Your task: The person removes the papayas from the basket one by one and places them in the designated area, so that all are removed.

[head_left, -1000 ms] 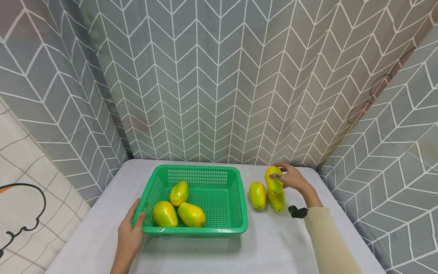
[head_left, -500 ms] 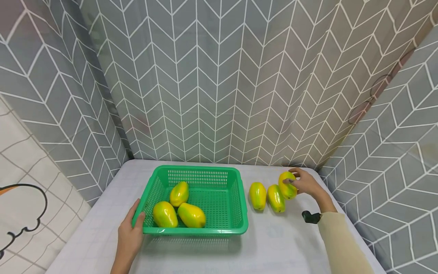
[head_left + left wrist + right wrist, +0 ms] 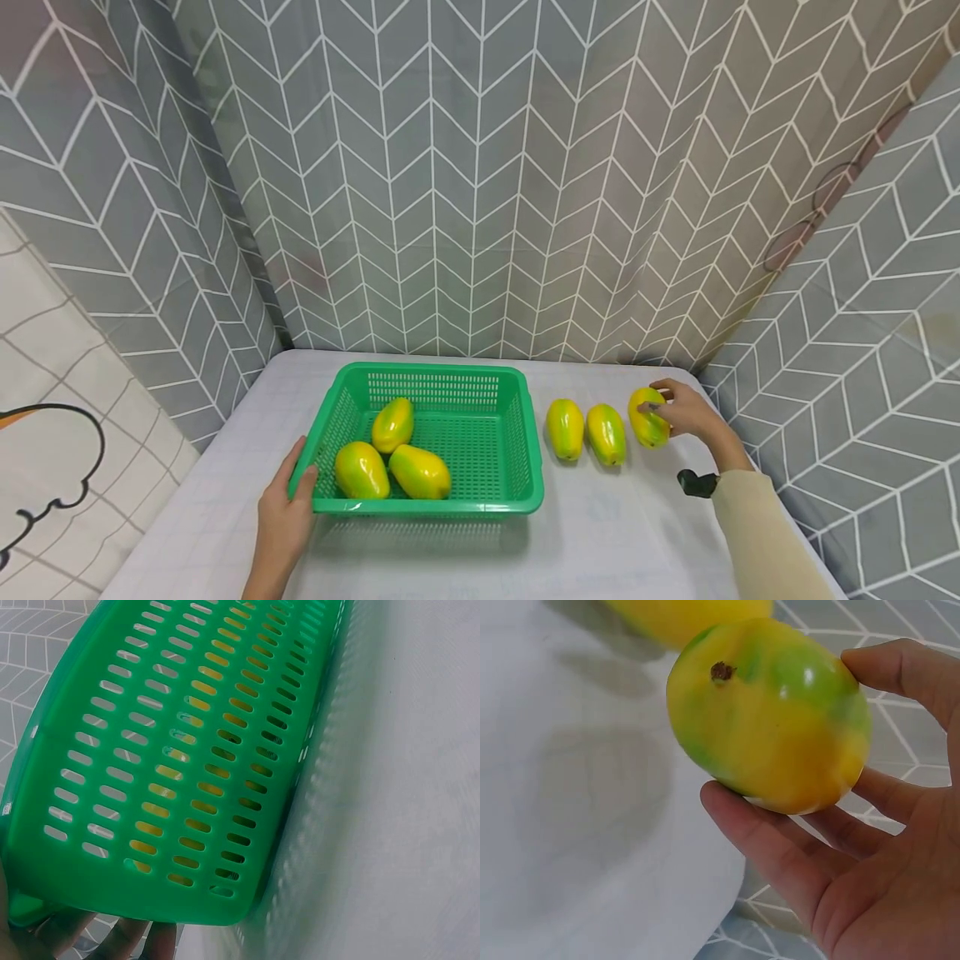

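My right hand (image 3: 688,411) holds a yellow-green papaya (image 3: 648,417) between thumb and fingers at the right of the table. The right wrist view shows this papaya (image 3: 769,716) with its brown stem spot towards the camera and a shadow on the cloth beside it. Two more papayas, a left one (image 3: 565,429) and a middle one (image 3: 606,435), lie side by side to its left. At the green basket (image 3: 427,505), my left hand (image 3: 287,508) grips the left rim near the front corner, thumb on top. Three papayas (image 3: 422,471) rest in the basket's left half.
A white cloth covers the table (image 3: 600,533). Behind it hangs a grey curtain (image 3: 465,208) with white zigzag lines, close to the back edge. Similar patterned panels stand at both sides. In the left wrist view, the basket's slotted wall (image 3: 172,750) fills much of the frame.
My right hand has carried its papaya to the right and towards me, from above the middle papaya to a spot right of it. The left hand and basket have stayed in place.
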Demonstrator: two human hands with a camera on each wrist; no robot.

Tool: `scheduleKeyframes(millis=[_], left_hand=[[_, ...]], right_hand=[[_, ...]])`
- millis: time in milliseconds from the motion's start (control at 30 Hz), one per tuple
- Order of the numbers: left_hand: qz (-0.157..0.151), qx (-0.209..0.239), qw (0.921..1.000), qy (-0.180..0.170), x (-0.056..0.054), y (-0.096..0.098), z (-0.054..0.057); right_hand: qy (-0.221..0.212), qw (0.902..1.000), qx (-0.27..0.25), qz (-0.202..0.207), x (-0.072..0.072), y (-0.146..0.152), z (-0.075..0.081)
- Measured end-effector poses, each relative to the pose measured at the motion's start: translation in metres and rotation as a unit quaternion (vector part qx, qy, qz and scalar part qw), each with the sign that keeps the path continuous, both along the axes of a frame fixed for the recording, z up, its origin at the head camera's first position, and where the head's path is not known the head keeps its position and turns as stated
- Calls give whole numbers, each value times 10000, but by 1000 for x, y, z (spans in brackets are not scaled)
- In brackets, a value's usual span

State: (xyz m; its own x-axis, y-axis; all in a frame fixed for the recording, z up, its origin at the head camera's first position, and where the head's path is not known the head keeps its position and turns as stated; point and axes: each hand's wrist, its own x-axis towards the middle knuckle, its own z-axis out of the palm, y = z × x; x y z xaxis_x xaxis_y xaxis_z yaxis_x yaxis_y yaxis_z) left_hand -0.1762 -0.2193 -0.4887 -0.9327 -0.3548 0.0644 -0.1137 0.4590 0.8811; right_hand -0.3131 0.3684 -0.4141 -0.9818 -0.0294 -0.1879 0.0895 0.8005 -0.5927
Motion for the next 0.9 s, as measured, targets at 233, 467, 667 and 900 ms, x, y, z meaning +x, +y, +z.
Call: scheduleKeyframes(millis=[233, 467, 667, 900], left_hand=[[27, 0, 10000, -56, 1, -1, -1], [-9, 85, 10000, 26, 0, 1, -1], [-26, 73, 10000, 60, 0, 1, -1], [-10, 72, 10000, 21, 0, 0, -1]], right_hand=[[-148, 9998, 84, -70, -2, 7, -18], [-242, 9996, 148, -92, -1, 7, -29], [-303, 9994, 119, -122, 0, 7, -36], [-293, 9995, 67, -104, 0, 6, -38]])
